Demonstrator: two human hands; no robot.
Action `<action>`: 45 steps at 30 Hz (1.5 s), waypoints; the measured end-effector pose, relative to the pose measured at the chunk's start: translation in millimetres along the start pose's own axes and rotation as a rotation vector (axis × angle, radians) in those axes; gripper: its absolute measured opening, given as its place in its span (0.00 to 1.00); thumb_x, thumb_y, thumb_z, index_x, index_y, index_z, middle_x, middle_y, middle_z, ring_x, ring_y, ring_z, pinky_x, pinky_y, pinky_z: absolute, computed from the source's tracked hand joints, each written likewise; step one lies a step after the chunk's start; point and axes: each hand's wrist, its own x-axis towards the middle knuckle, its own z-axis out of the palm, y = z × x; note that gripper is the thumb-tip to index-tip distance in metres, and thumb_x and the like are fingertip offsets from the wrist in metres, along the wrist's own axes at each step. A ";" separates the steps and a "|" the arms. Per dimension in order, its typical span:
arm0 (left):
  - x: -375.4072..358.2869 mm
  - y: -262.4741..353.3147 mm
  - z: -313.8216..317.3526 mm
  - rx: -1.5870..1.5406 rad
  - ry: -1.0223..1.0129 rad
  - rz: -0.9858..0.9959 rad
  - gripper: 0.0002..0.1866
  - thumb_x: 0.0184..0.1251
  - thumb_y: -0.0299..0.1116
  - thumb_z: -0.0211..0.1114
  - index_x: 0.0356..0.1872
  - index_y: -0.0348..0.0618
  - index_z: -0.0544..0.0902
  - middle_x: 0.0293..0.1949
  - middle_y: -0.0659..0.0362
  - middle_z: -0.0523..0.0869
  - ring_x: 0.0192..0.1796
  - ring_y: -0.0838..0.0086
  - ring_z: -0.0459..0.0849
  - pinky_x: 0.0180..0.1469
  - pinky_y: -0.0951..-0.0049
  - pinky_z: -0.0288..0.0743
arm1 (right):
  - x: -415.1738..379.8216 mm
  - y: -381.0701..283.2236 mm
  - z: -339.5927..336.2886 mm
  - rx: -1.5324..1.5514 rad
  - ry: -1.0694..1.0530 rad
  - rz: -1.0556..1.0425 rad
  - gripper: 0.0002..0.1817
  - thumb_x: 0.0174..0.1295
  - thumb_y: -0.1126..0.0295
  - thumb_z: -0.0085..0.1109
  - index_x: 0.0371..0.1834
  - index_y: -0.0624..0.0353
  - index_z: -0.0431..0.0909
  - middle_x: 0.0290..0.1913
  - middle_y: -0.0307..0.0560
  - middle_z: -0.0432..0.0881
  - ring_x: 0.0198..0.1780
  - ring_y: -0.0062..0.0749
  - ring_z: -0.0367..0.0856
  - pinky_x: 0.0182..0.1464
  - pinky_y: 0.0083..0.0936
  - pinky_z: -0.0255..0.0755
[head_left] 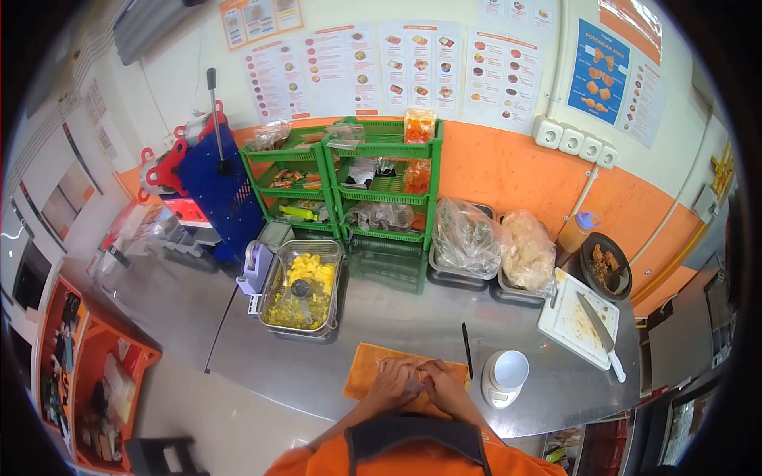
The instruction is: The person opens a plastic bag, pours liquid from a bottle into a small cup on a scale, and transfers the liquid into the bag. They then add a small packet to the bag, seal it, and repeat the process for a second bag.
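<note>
My left hand point(390, 381) and my right hand point(444, 389) meet close to my body at the steel table's front edge. Both sets of fingers are closed on what looks like a small clear plastic bag point(414, 384); what it contains is mostly covered by my hands. Beneath them lies an orange cloth point(361, 371). A black pen point(467, 349) rests just beyond the cloth on the right. Beside my right hand stands a white kitchen scale point(502, 395) with a round bowl point(511, 370) on top.
Left of centre, a steel tray point(264, 305) holds yellow pieces and a scoop, beside a tape dispenser point(255, 266). Green racks point(385, 194) stand at the back. Rightward are bagged food point(527, 250), a stone mortar point(591, 285) and a knife point(595, 321) on a cutting board point(559, 317).
</note>
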 end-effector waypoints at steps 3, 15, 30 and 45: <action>-3.5 0.3 10.7 0.049 0.038 -0.042 0.26 0.52 0.39 0.72 0.49 0.40 0.72 0.51 0.51 0.77 0.51 0.54 0.73 0.55 0.56 0.62 | -2.2 -7.7 -5.3 0.076 -0.150 0.090 0.16 0.55 0.82 0.52 0.46 0.58 0.80 0.41 0.55 0.76 0.44 0.48 0.79 0.46 0.35 0.73; -12.8 -23.6 24.1 0.049 -0.100 -0.078 0.40 0.46 0.42 0.73 0.63 0.40 0.69 0.52 0.51 0.75 0.54 0.53 0.71 0.57 0.56 0.64 | -16.8 15.2 11.9 0.001 -0.002 0.088 0.13 0.56 0.79 0.55 0.44 0.59 0.81 0.35 0.52 0.73 0.37 0.44 0.76 0.41 0.33 0.72; -8.9 -3.2 25.0 0.072 -0.197 -0.092 0.44 0.47 0.48 0.73 0.67 0.45 0.67 0.51 0.53 0.72 0.51 0.55 0.68 0.54 0.57 0.59 | -20.3 47.6 14.5 0.068 -0.141 0.299 0.09 0.53 0.68 0.66 0.34 0.61 0.85 0.35 0.55 0.76 0.42 0.46 0.76 0.43 0.35 0.72; 5.5 -8.9 46.6 0.139 -0.148 -0.093 0.41 0.49 0.49 0.71 0.65 0.45 0.68 0.52 0.51 0.73 0.51 0.54 0.68 0.53 0.54 0.59 | -26.8 32.3 0.1 0.118 0.297 0.274 0.06 0.51 0.72 0.71 0.28 0.59 0.83 0.42 0.49 0.74 0.44 0.37 0.78 0.39 0.26 0.77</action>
